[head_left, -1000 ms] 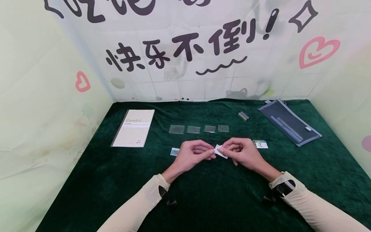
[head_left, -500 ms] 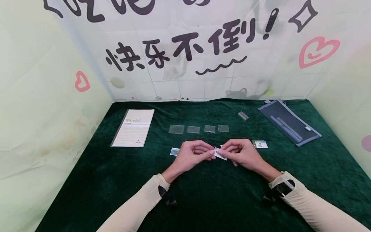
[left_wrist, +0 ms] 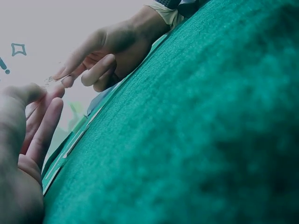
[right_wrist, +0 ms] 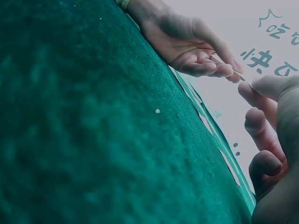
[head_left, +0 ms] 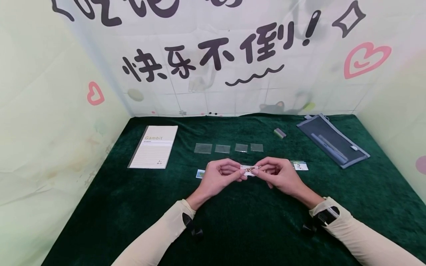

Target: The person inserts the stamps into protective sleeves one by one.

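Between my two hands, over the middle of the table, is a small white card with a brownish printed picture on its face. My left hand pinches its left end between thumb and fingertips, and my right hand pinches the right end the same way. Both wrist views show the card nearly edge-on, a thin strip between the fingertips. Partly hidden behind my left hand lies a blue and green picture card. Just past my right hand is a white picture card.
Several clear plastic sleeves lie in a row beyond the hands. At left is a notebook. A small eraser-like block and a blue mesh zip pouch with pens inside are at the back right, on dark green cloth.
The card between my hands was tilted, with little print showing; now it lies level and its picture faces up. A second white edge showed behind my right fingers half a second ago. Both hands barely shifted.
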